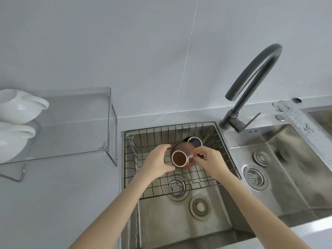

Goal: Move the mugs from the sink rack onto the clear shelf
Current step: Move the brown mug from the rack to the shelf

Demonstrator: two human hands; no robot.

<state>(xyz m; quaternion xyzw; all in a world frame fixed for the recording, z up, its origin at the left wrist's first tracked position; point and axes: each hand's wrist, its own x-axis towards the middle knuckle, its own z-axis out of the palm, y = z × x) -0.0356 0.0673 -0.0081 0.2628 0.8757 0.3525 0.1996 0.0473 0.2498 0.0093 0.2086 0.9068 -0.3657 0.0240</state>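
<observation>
A brown mug (181,156) with a pale rim sits in the wire sink rack (179,184). My right hand (209,161) pinches its handle on the right side. My left hand (158,159) curves around the mug's left side, fingers apart; whether it touches the mug I cannot tell. Behind the brown mug stands a dark mug (195,141) with a light rim, partly hidden by it. The clear shelf (71,123) stands on the counter to the left of the sink.
Two white vessels (18,121) sit at the shelf's left end, one above the other. A dark curved faucet (251,87) rises behind the sink's right corner. A second basin (287,159) with a drain lies to the right.
</observation>
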